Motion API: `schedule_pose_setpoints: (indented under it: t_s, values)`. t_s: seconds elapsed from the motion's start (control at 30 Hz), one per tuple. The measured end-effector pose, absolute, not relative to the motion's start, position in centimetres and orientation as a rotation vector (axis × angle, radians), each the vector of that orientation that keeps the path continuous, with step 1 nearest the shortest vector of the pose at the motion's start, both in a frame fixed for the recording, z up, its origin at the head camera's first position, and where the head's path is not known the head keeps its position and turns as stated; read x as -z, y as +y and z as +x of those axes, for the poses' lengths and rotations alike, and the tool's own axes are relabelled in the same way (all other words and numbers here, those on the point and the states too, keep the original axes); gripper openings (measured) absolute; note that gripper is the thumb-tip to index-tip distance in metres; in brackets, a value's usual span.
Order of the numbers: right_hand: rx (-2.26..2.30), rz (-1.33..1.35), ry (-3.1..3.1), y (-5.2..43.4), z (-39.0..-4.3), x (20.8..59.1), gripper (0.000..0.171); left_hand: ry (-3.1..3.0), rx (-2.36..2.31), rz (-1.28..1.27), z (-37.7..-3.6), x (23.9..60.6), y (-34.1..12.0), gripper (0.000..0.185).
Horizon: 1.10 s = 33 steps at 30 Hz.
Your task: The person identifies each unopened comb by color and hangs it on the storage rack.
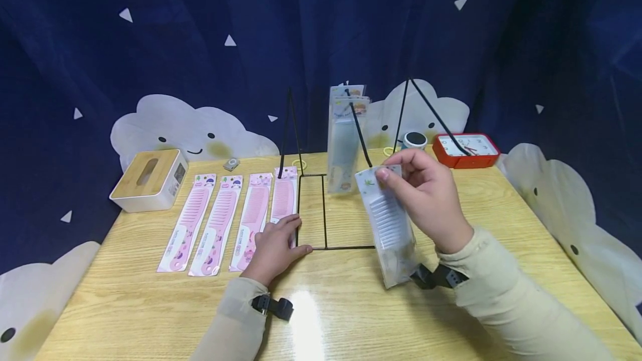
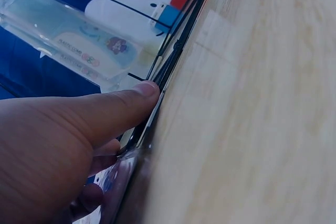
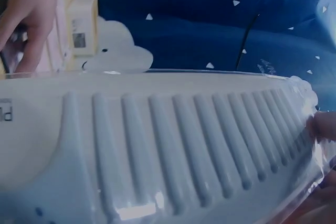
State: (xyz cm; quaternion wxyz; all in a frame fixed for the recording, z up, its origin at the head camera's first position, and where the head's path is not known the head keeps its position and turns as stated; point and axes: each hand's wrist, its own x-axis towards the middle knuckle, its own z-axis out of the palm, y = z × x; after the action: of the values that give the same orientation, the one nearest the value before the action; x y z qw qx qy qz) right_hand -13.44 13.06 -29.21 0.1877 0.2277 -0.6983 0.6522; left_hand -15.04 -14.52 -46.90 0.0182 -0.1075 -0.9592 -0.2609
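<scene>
My right hand (image 1: 418,183) pinches the top of a packaged pale blue comb (image 1: 390,222) and holds it in the air above the table, by the hook of a black wire display rack (image 1: 326,213). The same comb (image 3: 157,150) fills the right wrist view. Other blue comb packs (image 1: 343,138) hang on the rack. My left hand (image 1: 276,247) lies flat on the table, its fingers resting on the rack's base wire (image 2: 173,56) and on the lower end of a pink comb pack (image 1: 282,196). Several pink comb packs (image 1: 220,222) lie in a row to its left.
A white tissue box with a wooden lid (image 1: 149,179) stands at the back left. A red alarm clock (image 1: 465,149) and a small round blue object (image 1: 414,139) sit at the back right. A wooden table (image 1: 351,305) and a blue curtain (image 1: 251,27) with cloud shapes frame the scene.
</scene>
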Motion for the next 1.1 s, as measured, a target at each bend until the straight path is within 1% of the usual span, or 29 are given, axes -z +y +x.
schedule_pose_setpoints:
  t_s: [0.2, 0.43, 0.63, 0.73, 0.93, 1.1]
  values:
    - [-1.908, 0.663, -1.855, 12.2, -13.0, 28.5, 0.013, -2.985, 0.809, -0.329, -15.1, 46.8, -14.5, 0.071]
    - [-1.902, 0.618, -1.852, 11.6, -13.3, 28.5, 0.015, -2.994, 0.810, -0.320, -15.1, 46.8, -14.5, 0.072]
    - [-1.926, 0.565, -1.914, 11.4, -13.8, 28.7, 0.006, -2.991, 0.809, -0.325, -15.1, 46.7, -14.5, 0.071]
    - [-2.021, 0.575, -1.900, 11.4, -14.0, 28.8, 0.005, -2.992, 0.807, -0.325, -15.1, 46.7, -14.5, 0.071]
    - [-2.215, 0.627, -1.801, 11.3, -14.4, 29.1, 0.018, -2.991, 0.803, -0.331, -15.1, 46.7, -14.5, 0.071]
    - [-2.307, 0.618, -1.759, 11.2, -14.6, 28.9, 0.022, -2.989, 0.816, -0.330, -15.1, 46.7, -14.5, 0.071]
